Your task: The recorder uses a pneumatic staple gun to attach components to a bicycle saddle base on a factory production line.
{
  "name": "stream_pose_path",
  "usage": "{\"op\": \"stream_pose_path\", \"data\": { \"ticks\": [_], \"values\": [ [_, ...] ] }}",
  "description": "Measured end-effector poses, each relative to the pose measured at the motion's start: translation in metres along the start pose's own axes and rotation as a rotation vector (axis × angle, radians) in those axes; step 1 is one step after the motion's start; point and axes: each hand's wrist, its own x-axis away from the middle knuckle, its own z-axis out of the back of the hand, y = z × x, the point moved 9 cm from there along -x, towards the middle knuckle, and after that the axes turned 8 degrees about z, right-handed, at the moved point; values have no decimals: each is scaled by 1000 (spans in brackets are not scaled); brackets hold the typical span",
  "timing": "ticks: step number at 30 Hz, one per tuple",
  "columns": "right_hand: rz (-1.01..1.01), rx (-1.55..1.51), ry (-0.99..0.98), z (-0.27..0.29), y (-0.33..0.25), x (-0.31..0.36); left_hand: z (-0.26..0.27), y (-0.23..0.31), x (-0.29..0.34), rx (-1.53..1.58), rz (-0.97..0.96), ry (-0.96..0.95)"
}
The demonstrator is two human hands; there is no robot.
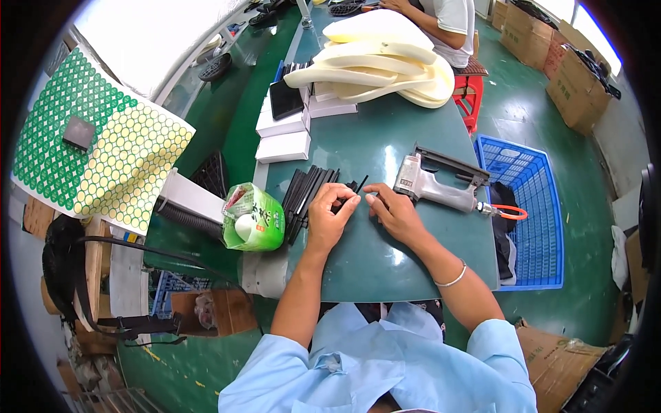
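My left hand (330, 215) is over the table in front of me, its fingers pinched around a thin black strip (362, 184) whose end sticks out past the fingertips. Close to it on the right is my right hand (394, 212), fingers curled; whatever it may hold is hidden. A pile of black strips (303, 196) lies just left of my left hand. Beyond my right hand rests a silver-grey pneumatic staple gun (437, 184) on its side, joined to an orange air hose (511, 212).
Left of the strips stands a green bag (265, 224) with a white roundish thing inside. White boxes (284, 146) carry a black phone (285, 100). Cream foam pads (385, 58) are stacked at the far end. A blue crate (540, 227) stands right; another person (451, 24) sits beyond.
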Motion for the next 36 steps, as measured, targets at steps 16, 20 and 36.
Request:
{"op": "stream_pose_path", "data": {
  "ticks": [16, 20, 36],
  "values": [
    [165, 151, 51, -9, 8, 1, -3, 4, 7, -602, -181, 79],
    [163, 127, 47, -8, 1, 0, -4, 0, 10, -667, -115, 54],
    [164, 174, 31, -7, 5, 1, 8, 21, 7, -315, -150, 176]
  ]
}}
